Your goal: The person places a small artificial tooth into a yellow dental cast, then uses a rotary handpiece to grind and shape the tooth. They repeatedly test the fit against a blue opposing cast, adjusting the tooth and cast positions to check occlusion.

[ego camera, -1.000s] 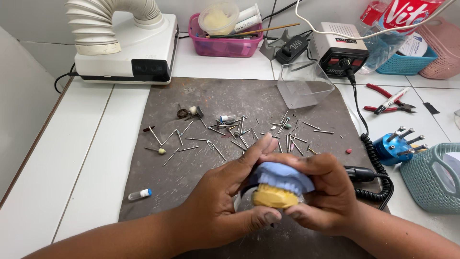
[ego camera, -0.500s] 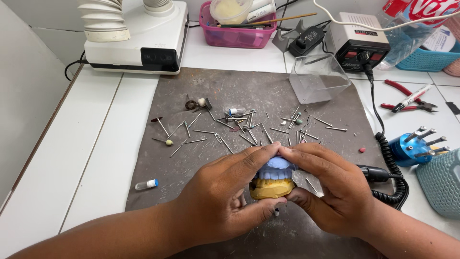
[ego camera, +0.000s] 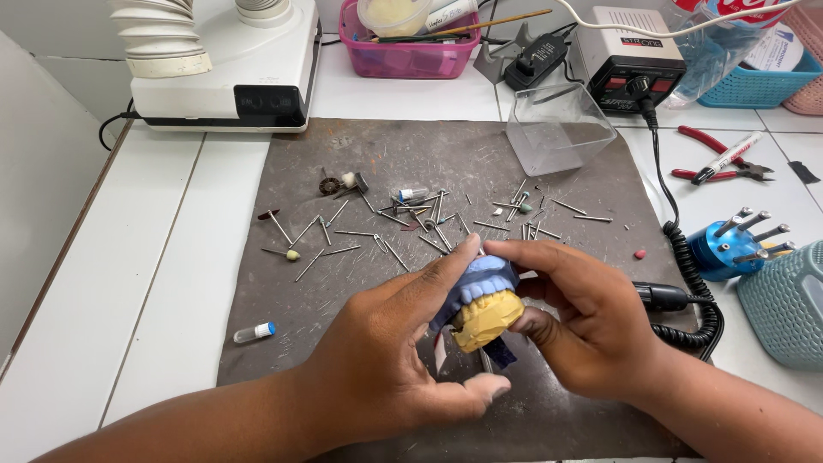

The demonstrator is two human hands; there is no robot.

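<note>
Both hands are wrapped round the dental cast [ego camera: 480,302], blue half on top, yellow beneath, held just above the grey mat [ego camera: 360,163] near its six o'clock edge. The left hand [ego camera: 390,364] cups from nine o'clock, forefinger along the blue arch, thumb curled beneath. The right hand [ego camera: 591,330] clasps from three o'clock, fingers arched over, wrist bent inward. It looks stone-hard, weighty for its size and brittle at the teeth, so the bases are the place to hold. Scattered burs [ego camera: 411,225] lie at twelve o'clock, a clear plastic box [ego camera: 559,129] at one, a coiled black cable [ego camera: 690,296] at three.
</note>
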